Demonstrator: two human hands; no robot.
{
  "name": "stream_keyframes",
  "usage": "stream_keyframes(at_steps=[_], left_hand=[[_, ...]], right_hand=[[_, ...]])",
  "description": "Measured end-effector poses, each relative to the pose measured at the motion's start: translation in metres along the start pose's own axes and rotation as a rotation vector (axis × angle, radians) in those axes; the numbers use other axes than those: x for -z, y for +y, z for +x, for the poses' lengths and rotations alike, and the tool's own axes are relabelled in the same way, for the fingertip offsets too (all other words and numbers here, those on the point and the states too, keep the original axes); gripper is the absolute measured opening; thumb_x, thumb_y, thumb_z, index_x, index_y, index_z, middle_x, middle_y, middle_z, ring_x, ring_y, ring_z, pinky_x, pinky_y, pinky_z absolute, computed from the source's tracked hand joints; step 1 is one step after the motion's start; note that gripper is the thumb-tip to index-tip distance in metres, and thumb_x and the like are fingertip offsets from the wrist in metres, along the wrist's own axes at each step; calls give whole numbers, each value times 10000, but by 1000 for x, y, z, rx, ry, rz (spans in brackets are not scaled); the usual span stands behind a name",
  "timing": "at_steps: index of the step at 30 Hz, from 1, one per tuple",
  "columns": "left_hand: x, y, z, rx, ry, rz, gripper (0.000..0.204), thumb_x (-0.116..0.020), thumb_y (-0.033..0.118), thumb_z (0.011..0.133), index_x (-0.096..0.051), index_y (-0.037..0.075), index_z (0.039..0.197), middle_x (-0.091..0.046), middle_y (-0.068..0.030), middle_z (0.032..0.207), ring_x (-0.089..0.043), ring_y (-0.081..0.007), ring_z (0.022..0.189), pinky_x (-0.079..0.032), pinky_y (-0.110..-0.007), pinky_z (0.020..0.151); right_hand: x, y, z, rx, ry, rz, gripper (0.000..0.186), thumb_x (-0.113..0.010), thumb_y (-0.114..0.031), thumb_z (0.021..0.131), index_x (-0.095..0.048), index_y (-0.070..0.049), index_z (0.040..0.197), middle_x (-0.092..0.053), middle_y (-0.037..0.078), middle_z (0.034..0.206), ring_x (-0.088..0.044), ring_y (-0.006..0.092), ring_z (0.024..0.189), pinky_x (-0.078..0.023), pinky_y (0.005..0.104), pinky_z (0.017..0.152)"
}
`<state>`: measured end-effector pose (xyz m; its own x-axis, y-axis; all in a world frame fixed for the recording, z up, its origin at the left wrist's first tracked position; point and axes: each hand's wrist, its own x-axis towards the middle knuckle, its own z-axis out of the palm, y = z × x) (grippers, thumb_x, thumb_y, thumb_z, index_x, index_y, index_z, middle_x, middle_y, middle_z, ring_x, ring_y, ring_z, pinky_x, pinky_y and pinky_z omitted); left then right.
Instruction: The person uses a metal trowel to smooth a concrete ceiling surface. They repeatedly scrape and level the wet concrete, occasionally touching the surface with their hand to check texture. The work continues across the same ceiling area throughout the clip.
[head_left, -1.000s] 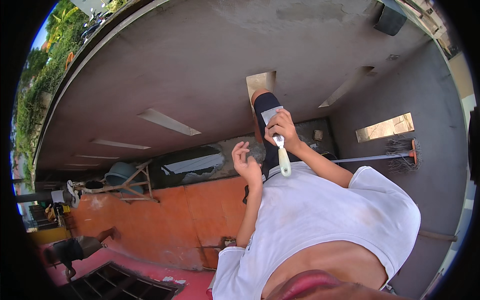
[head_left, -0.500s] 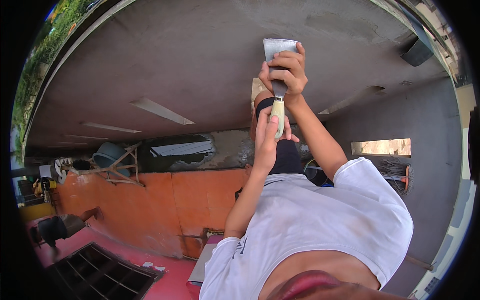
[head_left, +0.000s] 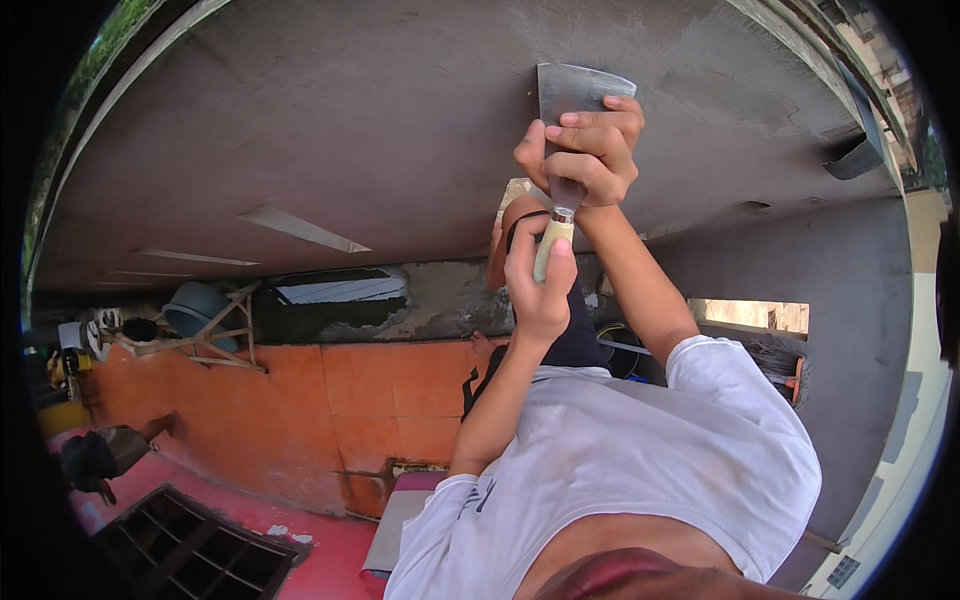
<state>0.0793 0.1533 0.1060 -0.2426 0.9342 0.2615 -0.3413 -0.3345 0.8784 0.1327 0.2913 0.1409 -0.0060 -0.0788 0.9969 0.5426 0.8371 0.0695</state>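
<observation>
A putty knife (head_left: 580, 85) with a wide metal blade and a pale cream handle rests against the grey plastered surface (head_left: 420, 100) in the upper middle. My right hand (head_left: 590, 150) is closed round the blade and its dark neck, fingers curled over the metal. Below it, my left hand (head_left: 540, 285) grips the handle, thumb pressed along it and fingers partly hidden behind. My leg (head_left: 520, 215), in dark shorts, shows behind the knife.
A blue-grey tub (head_left: 190, 305) sits by a wooden trestle (head_left: 235, 335) near an orange surface (head_left: 250, 420). A mop (head_left: 795, 370) and a bucket (head_left: 625, 350) are at right. Another person (head_left: 105, 450) is at lower left, beside a pink wall (head_left: 300, 570) with a dark grille (head_left: 200, 540).
My right hand has moved up with the putty knife onto the grey surface. My left hand, apart and open a second ago, now grips the handle.
</observation>
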Motion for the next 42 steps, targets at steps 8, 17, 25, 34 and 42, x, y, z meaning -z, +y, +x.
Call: stream_keyframes(at_steps=[8, 17, 25, 34, 42], left_hand=[[23, -6, 6, 62, 26, 176, 329, -570, 299, 921, -605, -14, 1016, -607, -146, 970, -535, -267, 944, -413, -382, 891], [35, 0, 14, -13, -16, 182, 277, -576, 232, 931, -589, -28, 1025, -567, -63, 700, -520, -138, 587, -408, -291, 551], [41, 6, 27, -91, -46, 264, 305, -593, 230, 911, -585, -47, 1041, -556, -62, 682, -508, -122, 583, -402, -278, 541], [52, 19, 23, -78, -46, 334, 325, -606, 251, 904, -626, -51, 1024, -579, -88, 675, -550, -156, 569, -424, -280, 552], [49, 18, 23, -55, -38, 352, 365, -566, 286, 900, -632, -51, 1023, -542, -36, 631, -484, -102, 535, -362, -260, 528]], right_hand=[[-13, -4, -2, -26, 18, -59, 372, -775, -19, 566, -467, -226, 598, -585, -121, 746, -578, 110, 779, -417, 382, 869], [-22, -5, -7, -43, 90, -77, 370, -762, -24, 579, -464, -236, 639, -583, -127, 797, -576, 106, 824, -410, 386, 893], [-30, -3, -2, -33, 127, -84, 364, -761, -44, 593, -464, -250, 637, -579, -138, 820, -579, 100, 888, -406, 381, 919], [-33, -20, -13, -103, 121, -133, 381, -762, -33, 626, -450, -246, 672, -581, -137, 839, -583, 111, 913, -397, 379, 937], [-34, -21, -15, -108, 139, -132, 392, -767, -35, 630, -437, -245, 662, -591, -135, 878, -581, 110, 913, -400, 378, 917]])
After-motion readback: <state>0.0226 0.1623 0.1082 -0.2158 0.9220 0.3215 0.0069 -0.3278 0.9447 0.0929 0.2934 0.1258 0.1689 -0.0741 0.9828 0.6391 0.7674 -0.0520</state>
